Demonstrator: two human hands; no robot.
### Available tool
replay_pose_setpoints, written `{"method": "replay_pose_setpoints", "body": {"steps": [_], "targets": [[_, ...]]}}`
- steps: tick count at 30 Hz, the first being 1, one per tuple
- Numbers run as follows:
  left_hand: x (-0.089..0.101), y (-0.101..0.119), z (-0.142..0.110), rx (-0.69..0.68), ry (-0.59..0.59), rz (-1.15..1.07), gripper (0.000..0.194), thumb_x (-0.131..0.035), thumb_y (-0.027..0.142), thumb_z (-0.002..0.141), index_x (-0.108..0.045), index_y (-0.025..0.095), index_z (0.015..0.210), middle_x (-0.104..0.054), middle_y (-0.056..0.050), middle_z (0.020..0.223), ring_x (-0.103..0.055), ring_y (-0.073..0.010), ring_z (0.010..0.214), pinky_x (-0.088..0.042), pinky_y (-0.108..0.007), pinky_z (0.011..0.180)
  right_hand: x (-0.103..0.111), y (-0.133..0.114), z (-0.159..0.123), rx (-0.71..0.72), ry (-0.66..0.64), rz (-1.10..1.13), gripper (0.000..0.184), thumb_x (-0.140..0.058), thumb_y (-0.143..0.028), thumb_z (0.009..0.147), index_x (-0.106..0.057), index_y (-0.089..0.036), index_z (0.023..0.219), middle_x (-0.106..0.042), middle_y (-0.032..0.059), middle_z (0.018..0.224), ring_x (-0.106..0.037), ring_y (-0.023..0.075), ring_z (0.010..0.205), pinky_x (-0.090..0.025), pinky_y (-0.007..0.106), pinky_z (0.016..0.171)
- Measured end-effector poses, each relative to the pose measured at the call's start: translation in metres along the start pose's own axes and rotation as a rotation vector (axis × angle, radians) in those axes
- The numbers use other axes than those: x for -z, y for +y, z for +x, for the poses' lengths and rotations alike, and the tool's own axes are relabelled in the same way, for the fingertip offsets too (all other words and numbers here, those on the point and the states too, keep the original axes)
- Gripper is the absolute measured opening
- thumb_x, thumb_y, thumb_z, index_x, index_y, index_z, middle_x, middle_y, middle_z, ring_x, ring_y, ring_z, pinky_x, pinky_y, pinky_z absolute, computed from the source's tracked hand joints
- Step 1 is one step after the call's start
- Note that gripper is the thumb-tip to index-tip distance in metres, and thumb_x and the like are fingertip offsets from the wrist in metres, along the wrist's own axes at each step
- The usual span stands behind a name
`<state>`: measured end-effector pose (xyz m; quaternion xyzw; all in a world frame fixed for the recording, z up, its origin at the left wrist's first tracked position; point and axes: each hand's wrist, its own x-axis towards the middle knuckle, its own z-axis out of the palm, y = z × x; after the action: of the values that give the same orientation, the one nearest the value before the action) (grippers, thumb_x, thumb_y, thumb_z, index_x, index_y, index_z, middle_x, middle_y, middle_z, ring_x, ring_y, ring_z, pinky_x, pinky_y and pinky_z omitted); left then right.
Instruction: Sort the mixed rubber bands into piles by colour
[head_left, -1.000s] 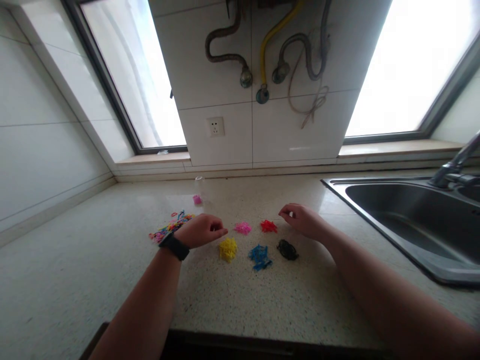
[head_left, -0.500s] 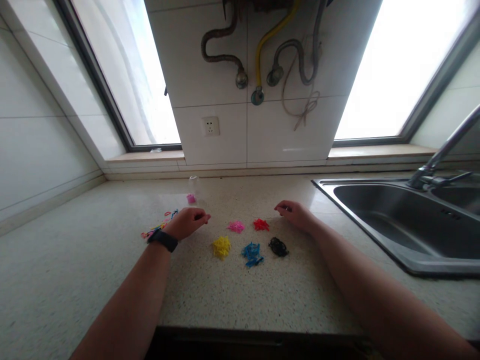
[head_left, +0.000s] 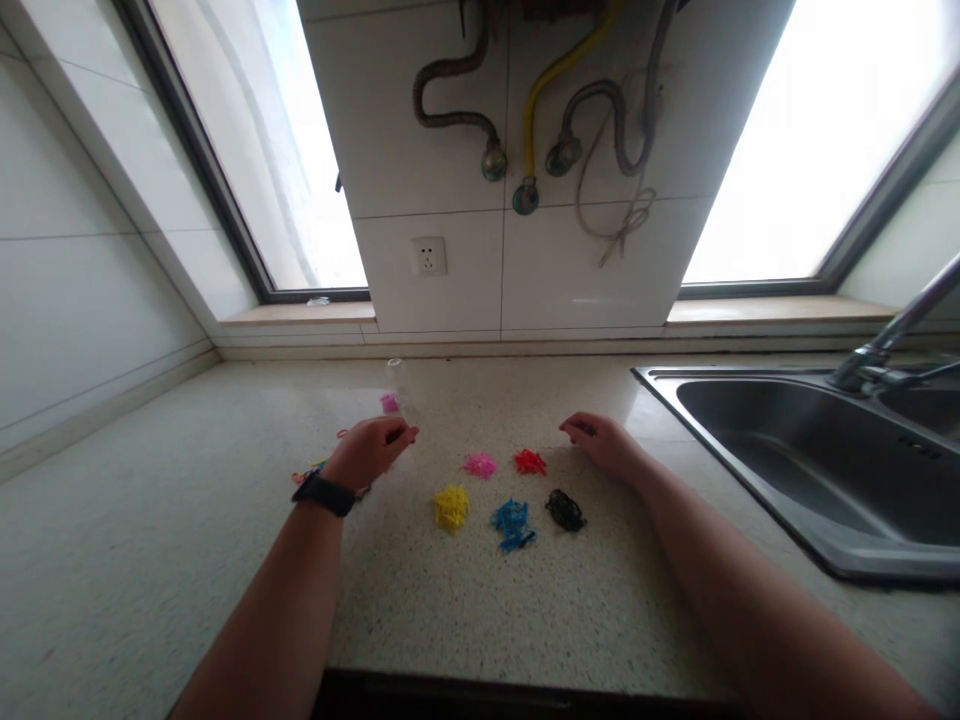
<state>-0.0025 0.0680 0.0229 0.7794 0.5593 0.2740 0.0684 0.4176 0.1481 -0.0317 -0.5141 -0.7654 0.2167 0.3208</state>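
My left hand (head_left: 369,452), with a dark band on its wrist, is closed in a pinch over the right side of a mixed-colour heap of what look like small rubber bands (head_left: 301,474). Whatever its fingers hold is too small to make out. Beyond the red pile (head_left: 530,461), to its right, my right hand (head_left: 602,443) hovers with curled fingers, their contents hidden. Between my hands lie a pink pile (head_left: 480,464) and, nearer me, a yellow pile (head_left: 451,508), a blue pile (head_left: 513,524) and a black pile (head_left: 565,510) of similar bands.
A clear cup-like container (head_left: 397,376) stands behind my left hand, beside a small pink object (head_left: 389,402). The steel sink (head_left: 750,430) with its tap (head_left: 870,365) is set into the counter (head_left: 450,620) at the right. A tiled wall with a socket (head_left: 430,256) rises behind.
The camera view has shifted slightly, so the scene sits a little further right and lower. Relative to the piles, my left hand has moved slightly left over the mixed heap. My right hand stays about where it was.
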Motion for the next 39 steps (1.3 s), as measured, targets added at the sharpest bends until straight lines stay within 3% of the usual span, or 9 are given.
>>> {"method": "replay_pose_setpoints", "body": {"steps": [5, 9, 16, 23, 27, 30, 35, 39], "targets": [[0.032, -0.022, -0.008, 0.083, 0.185, 0.026, 0.041, -0.044, 0.048, 0.097, -0.070, 0.020, 0.083, -0.070, -0.004, 0.076, -0.061, -0.0171, 0.070, -0.042, -0.027, 0.067, 0.002, 0.002, -0.002, -0.008, -0.011, 0.030, 0.033, -0.053, -0.040, 0.088, -0.072, -0.017, 0.100, -0.073, 0.0060, 0.081, -0.063, 0.0187, 0.072, -0.048, 0.030, 0.067], [0.044, -0.044, -0.013, 0.205, 0.280, 0.031, 0.038, -0.046, 0.048, 0.095, -0.071, 0.020, 0.091, -0.072, -0.005, 0.079, -0.063, -0.0193, 0.074, -0.045, -0.029, 0.070, 0.005, 0.001, -0.002, -0.029, -0.007, 0.027, 0.033, -0.052, -0.042, 0.088, -0.072, -0.018, 0.099, -0.071, 0.0058, 0.078, -0.064, 0.0196, 0.070, -0.048, 0.031, 0.067], [0.042, -0.058, -0.015, 0.242, 0.204, 0.030, 0.032, -0.050, 0.045, 0.093, -0.071, 0.022, 0.087, -0.072, -0.004, 0.079, -0.064, -0.0190, 0.073, -0.045, -0.029, 0.070, 0.008, -0.005, -0.002, -0.059, 0.013, 0.043, 0.033, -0.052, -0.046, 0.087, -0.072, -0.021, 0.095, -0.071, 0.0067, 0.076, -0.066, 0.0222, 0.071, -0.051, 0.034, 0.068], [0.040, -0.062, -0.012, 0.240, 0.224, 0.010, 0.036, -0.047, 0.046, 0.095, -0.073, 0.022, 0.091, -0.072, -0.005, 0.081, -0.064, -0.0186, 0.073, -0.045, -0.029, 0.071, -0.002, -0.016, -0.008, -0.014, 0.023, -0.004, 0.030, -0.052, -0.044, 0.088, -0.069, -0.022, 0.100, -0.067, 0.0037, 0.071, -0.061, 0.0197, 0.063, -0.048, 0.032, 0.061], [0.038, -0.061, -0.011, 0.224, 0.261, 0.034, 0.037, -0.045, 0.045, 0.097, -0.073, 0.021, 0.091, -0.072, -0.005, 0.080, -0.063, -0.0184, 0.072, -0.045, -0.028, 0.070, -0.016, -0.061, -0.005, 0.122, 0.070, -0.021, 0.029, -0.050, -0.040, 0.093, -0.068, -0.020, 0.102, -0.063, 0.0028, 0.070, -0.054, 0.0169, 0.058, -0.043, 0.029, 0.056], [0.037, -0.060, -0.010, 0.225, 0.285, 0.058, 0.038, -0.044, 0.044, 0.097, -0.073, 0.021, 0.091, -0.071, -0.006, 0.081, -0.063, -0.0188, 0.073, -0.045, -0.028, 0.071, -0.035, -0.117, 0.004, 0.290, -0.088, -0.088, 0.023, -0.053, -0.034, 0.093, -0.068, -0.020, 0.101, -0.068, 0.0047, 0.082, -0.058, 0.0154, 0.065, -0.045, 0.028, 0.064], [0.035, -0.063, -0.009, 0.228, 0.311, 0.034, 0.039, -0.043, 0.044, 0.098, -0.073, 0.021, 0.092, -0.071, -0.006, 0.081, -0.063, -0.0186, 0.073, -0.045, -0.028, 0.071, -0.086, -0.199, 0.032, 0.463, -0.269, -0.199, 0.019, -0.056, -0.029, 0.092, -0.069, -0.020, 0.102, -0.072, 0.0057, 0.095, -0.064, 0.0164, 0.080, -0.045, 0.027, 0.074], [0.031, -0.069, -0.007, 0.234, 0.324, 0.016, 0.039, -0.043, 0.044, 0.098, -0.073, 0.020, 0.091, -0.071, -0.006, 0.079, -0.062, -0.0183, 0.071, -0.044, -0.028, 0.070, -0.132, -0.237, 0.052, 0.489, -0.337, -0.369, 0.023, -0.056, -0.036, 0.093, -0.070, -0.021, 0.105, -0.073, 0.0079, 0.103, -0.067, 0.0217, 0.092, -0.046, 0.029, 0.077]]}}
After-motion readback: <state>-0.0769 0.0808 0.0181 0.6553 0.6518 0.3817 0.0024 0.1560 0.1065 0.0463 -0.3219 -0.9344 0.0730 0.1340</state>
